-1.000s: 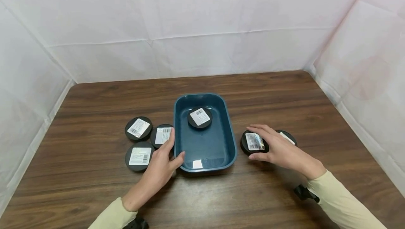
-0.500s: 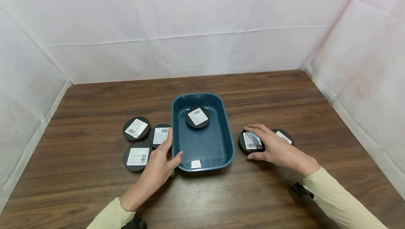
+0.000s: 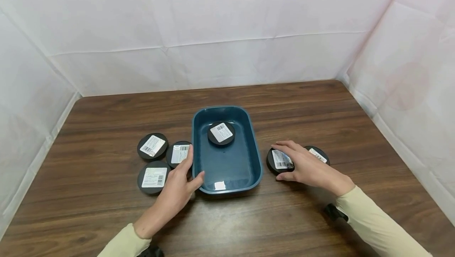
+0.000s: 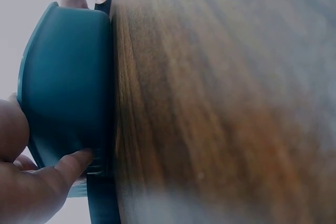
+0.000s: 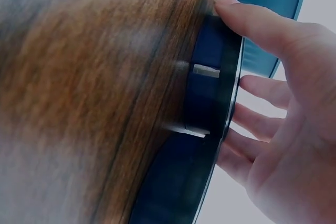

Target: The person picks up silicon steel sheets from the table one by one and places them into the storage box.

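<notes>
In the head view, my left hand [image 3: 179, 184] holds the near left side of a deep blue tray [image 3: 227, 189]. Its thumb lies over the rim while other fingers press the outer wall, as the left wrist view shows. One flat round black disc [image 3: 221, 134] with a white barcode label sits inside the tray. To the tray's right, my right hand [image 3: 307, 168] grips another labelled black disc [image 3: 279, 161], thumb on the near edge and fingers on the far edge. That disc [image 5: 210, 77] rests on the table. A further disc [image 3: 317, 153] is partly hidden behind this hand.
Left of the tray lie three more labelled black discs: one at the back [image 3: 153, 146], one in front [image 3: 154, 177], and one beside the tray [image 3: 179, 154], partly covered by my left fingers. White sheeting [image 3: 213, 63] encloses the wooden table [image 3: 106, 201].
The head view has shifted slightly. My right fingers have settled a little closer around the disc; the left hand and the tray stay together as before.
</notes>
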The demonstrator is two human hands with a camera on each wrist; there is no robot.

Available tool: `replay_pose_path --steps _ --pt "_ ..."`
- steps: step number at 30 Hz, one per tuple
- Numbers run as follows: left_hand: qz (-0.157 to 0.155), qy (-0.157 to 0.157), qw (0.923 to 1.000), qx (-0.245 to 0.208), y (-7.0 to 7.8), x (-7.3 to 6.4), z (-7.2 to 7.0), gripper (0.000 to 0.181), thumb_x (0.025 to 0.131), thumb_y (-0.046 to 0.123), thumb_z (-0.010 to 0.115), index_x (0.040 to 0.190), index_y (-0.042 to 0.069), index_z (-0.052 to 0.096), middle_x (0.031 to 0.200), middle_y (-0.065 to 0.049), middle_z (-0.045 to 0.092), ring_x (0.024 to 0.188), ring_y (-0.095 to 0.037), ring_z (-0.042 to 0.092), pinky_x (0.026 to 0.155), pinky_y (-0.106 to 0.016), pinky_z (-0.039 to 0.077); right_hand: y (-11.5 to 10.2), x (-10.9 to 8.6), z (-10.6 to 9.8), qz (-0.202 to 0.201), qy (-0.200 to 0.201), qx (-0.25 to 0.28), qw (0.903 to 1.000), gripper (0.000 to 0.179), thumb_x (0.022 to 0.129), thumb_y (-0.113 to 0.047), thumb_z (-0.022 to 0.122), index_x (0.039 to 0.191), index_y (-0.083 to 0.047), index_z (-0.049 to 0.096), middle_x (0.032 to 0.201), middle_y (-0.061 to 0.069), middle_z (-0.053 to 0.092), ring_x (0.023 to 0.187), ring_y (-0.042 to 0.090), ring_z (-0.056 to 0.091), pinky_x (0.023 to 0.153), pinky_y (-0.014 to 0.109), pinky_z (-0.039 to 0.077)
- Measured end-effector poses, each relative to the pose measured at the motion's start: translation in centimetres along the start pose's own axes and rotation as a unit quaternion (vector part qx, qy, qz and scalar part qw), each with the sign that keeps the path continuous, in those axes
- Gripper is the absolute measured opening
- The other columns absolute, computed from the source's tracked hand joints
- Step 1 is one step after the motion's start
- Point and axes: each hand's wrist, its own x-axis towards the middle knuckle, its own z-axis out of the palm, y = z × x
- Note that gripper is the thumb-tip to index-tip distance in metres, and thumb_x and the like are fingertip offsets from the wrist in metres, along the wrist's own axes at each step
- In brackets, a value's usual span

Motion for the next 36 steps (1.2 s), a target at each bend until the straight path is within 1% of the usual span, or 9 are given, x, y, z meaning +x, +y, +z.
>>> replay_pose_path --steps 4,7,9,11,14,18,29,32,36 --pt "0.007 0.005 1.0 0.003 -0.09 -0.07 -0.02 0.079 0.101 0.019 0.059 0.161 0.005 0.009 0.159 -0.024 0.035 0.14 -0.03 0.047 0.106 -0.048 0.047 -0.12 0.2 0.11 -0.005 0.001 -0.01 0.9999 0.083 0.081 -0.033 0.084 0.15 -0.01 0.045 0.148 0.017 0.048 0.132 0.042 0.051 0.103 0.06 0.044" --pt "0.014 0.007 0.9998 0.01 -0.07 -0.14 0.0 0.078 0.101 0.018 0.058 0.161 0.005 0.01 0.157 -0.024 0.037 0.13 -0.028 0.055 0.099 -0.044 0.05 -0.15 0.31 0.29 -0.004 0.003 -0.018 0.9998 0.083 0.08 -0.031 0.085 0.15 -0.01 0.046 0.147 0.016 0.049 0.13 0.041 0.052 0.103 0.06 0.044" --pt "0.018 0.01 0.9997 0.014 -0.07 -0.17 0.03 0.077 0.101 0.018 0.059 0.161 0.004 0.011 0.156 -0.025 0.04 0.12 -0.025 0.059 0.092 -0.04 0.05 -0.14 0.39 0.47 -0.004 0.005 -0.02 0.9998 0.082 0.079 -0.028 0.084 0.15 -0.01 0.046 0.146 0.016 0.049 0.128 0.04 0.053 0.103 0.059 0.044" --pt "0.018 0.011 0.9996 0.018 -0.08 -0.19 0.03 0.077 0.101 0.018 0.059 0.161 0.004 0.012 0.155 -0.024 0.041 0.116 -0.024 0.059 0.09 -0.039 0.05 -0.13 0.47 0.65 -0.005 0.009 -0.02 0.9997 0.081 0.078 -0.025 0.083 0.149 -0.01 0.047 0.144 0.016 0.05 0.127 0.038 0.053 0.102 0.058 0.044" --pt "0.014 0.011 0.9997 0.014 -0.16 -0.07 0.01 0.078 0.101 0.019 0.059 0.161 0.005 0.011 0.157 -0.023 0.039 0.127 -0.027 0.057 0.097 -0.044 0.05 -0.19 0.61 0.81 -0.008 0.017 -0.018 0.9997 0.081 0.075 -0.022 0.08 0.149 -0.01 0.048 0.143 0.016 0.05 0.125 0.037 0.053 0.102 0.057 0.043" --pt "0.006 0.005 0.9999 0.009 -0.26 0.08 0.02 0.08 0.101 0.019 0.059 0.161 0.006 0.008 0.159 -0.022 0.035 0.139 -0.029 0.048 0.105 -0.049 0.047 -0.28 0.71 0.83 -0.01 0.024 -0.017 0.9995 0.081 0.074 -0.021 0.08 0.148 -0.01 0.049 0.142 0.016 0.05 0.124 0.037 0.053 0.102 0.057 0.043" --pt "0.006 0.006 0.9999 0.007 -0.38 0.05 0.04 0.08 0.101 0.018 0.059 0.161 0.006 0.008 0.158 -0.022 0.038 0.132 -0.026 0.053 0.101 -0.044 0.048 -0.56 0.82 0.77 -0.003 0.022 -0.017 0.9996 0.081 0.074 -0.021 0.08 0.147 -0.009 0.05 0.14 0.017 0.05 0.123 0.037 0.053 0.101 0.057 0.044" --pt "0.008 0.008 0.9999 0.008 -0.39 0.04 0.03 0.079 0.101 0.018 0.058 0.161 0.006 0.009 0.158 -0.021 0.038 0.124 -0.025 0.057 0.097 -0.041 0.049 -0.54 0.84 0.76 -0.006 0.026 -0.017 0.9995 0.08 0.073 -0.02 0.08 0.146 -0.009 0.051 0.139 0.017 0.051 0.121 0.038 0.054 0.1 0.058 0.044" --pt "0.009 0.01 0.9999 0.01 -0.37 0.03 0.06 0.079 0.1 0.018 0.059 0.161 0.006 0.01 0.159 -0.02 0.036 0.12 -0.023 0.057 0.094 -0.039 0.049 -0.45 0.79 0.9 -0.005 0.039 -0.018 0.9991 0.078 0.071 -0.02 0.08 0.144 -0.009 0.053 0.137 0.017 0.053 0.12 0.039 0.055 0.099 0.057 0.045"
